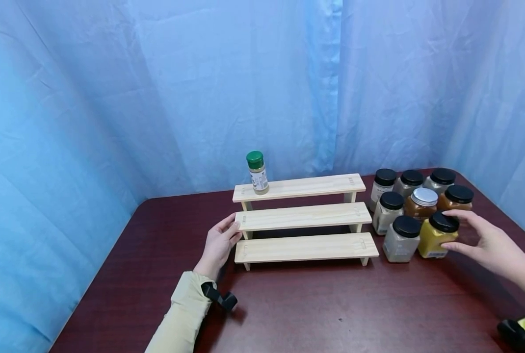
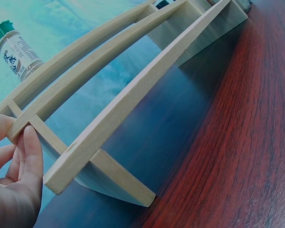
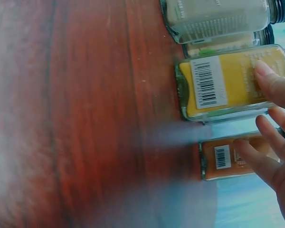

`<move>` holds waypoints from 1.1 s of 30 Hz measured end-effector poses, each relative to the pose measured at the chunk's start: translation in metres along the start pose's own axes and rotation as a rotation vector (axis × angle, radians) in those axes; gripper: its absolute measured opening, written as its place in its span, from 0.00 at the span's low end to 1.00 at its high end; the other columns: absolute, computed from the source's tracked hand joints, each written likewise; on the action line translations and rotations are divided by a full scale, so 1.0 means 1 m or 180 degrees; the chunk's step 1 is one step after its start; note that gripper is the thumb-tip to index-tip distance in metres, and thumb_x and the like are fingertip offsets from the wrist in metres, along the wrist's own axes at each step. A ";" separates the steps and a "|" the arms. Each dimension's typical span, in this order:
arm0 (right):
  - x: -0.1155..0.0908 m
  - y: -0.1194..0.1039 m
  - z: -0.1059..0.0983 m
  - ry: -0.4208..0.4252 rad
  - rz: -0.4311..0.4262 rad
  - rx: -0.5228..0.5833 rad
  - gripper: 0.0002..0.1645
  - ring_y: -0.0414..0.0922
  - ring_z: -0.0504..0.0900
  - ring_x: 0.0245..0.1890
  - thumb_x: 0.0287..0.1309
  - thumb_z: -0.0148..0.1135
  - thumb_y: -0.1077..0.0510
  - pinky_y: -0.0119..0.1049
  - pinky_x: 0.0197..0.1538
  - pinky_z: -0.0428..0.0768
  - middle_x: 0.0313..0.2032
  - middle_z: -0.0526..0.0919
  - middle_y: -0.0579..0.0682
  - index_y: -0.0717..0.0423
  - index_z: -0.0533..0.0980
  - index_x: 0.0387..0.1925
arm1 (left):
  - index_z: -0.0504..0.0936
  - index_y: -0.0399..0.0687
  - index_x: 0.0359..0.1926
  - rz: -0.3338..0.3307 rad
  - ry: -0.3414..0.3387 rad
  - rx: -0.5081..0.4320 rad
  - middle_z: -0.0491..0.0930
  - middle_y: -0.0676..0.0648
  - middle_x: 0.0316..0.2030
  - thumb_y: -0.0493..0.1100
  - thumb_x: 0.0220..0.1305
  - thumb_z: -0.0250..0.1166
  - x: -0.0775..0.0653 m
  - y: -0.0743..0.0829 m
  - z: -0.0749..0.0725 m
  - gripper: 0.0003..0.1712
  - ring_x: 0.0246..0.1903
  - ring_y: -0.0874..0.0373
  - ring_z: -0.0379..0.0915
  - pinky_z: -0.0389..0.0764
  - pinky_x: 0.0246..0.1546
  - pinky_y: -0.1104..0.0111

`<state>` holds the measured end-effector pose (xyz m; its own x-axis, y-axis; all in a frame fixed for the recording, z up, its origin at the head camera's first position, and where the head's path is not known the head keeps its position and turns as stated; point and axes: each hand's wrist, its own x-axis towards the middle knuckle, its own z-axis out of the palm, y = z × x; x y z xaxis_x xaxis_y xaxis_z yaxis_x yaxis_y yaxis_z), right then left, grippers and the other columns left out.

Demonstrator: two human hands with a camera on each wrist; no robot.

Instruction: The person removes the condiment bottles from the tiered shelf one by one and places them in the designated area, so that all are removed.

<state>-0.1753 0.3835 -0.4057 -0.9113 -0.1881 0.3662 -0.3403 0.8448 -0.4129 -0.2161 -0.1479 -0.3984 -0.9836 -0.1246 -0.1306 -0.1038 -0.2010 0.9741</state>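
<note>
A three-tier wooden shelf rack [image 1: 302,216] stands on the table. My left hand [image 1: 220,244] pinches the left end of its middle board between thumb and fingers, also seen in the left wrist view. On the top board's left end stands a green-capped spice bottle [image 1: 258,176]. At the right, my right hand [image 1: 487,242] pinches a square glass jar of yellow powder [image 1: 433,240] with a black lid, its thumb against the jar's front and the index finger by the lid. In the right wrist view the other fingers spread past the yellow jar, overlapping a brown-filled jar [image 3: 223,156].
Several more spice jars cluster right of the rack, among them a pale-filled jar [image 1: 399,247] beside the yellow one and a silver-lidded jar [image 1: 423,198] behind. The dark red table [image 1: 324,309] meets light blue curtains [image 1: 245,88] at its back and sides.
</note>
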 end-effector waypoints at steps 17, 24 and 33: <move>0.009 -0.032 -0.034 0.0204 0.0271 0.0462 0.39 0.13 0.62 0.39 0.48 0.72 0.66 0.09 0.28 0.67 0.51 0.69 0.54 0.66 0.62 0.60 | 0.66 0.36 0.66 -0.0033 0.0002 -0.0013 0.71 0.51 0.34 0.33 0.69 0.53 0.001 -0.001 0.000 0.25 0.31 0.67 0.74 0.78 0.34 0.79; 0.010 -0.050 -0.040 0.0325 0.0175 0.0837 0.34 0.09 0.61 0.40 0.52 0.65 0.72 0.10 0.30 0.70 0.46 0.62 0.20 0.56 0.64 0.60 | 0.66 0.36 0.66 -0.0029 0.0015 -0.0028 0.71 0.51 0.34 0.33 0.69 0.53 0.001 -0.001 -0.001 0.25 0.30 0.67 0.74 0.78 0.33 0.80; 0.015 -0.091 -0.037 0.0357 -0.0221 0.1103 0.36 0.14 0.68 0.46 0.50 0.65 0.75 0.11 0.34 0.73 0.49 0.68 0.27 0.59 0.66 0.61 | 0.66 0.36 0.66 -0.0014 0.0024 0.0002 0.72 0.51 0.34 0.33 0.69 0.54 0.000 0.000 0.000 0.25 0.31 0.67 0.74 0.78 0.33 0.79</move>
<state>-0.1494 0.3223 -0.3315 -0.8588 -0.1667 0.4845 -0.4762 0.6086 -0.6347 -0.2163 -0.1482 -0.3984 -0.9820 -0.1311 -0.1362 -0.1082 -0.2009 0.9736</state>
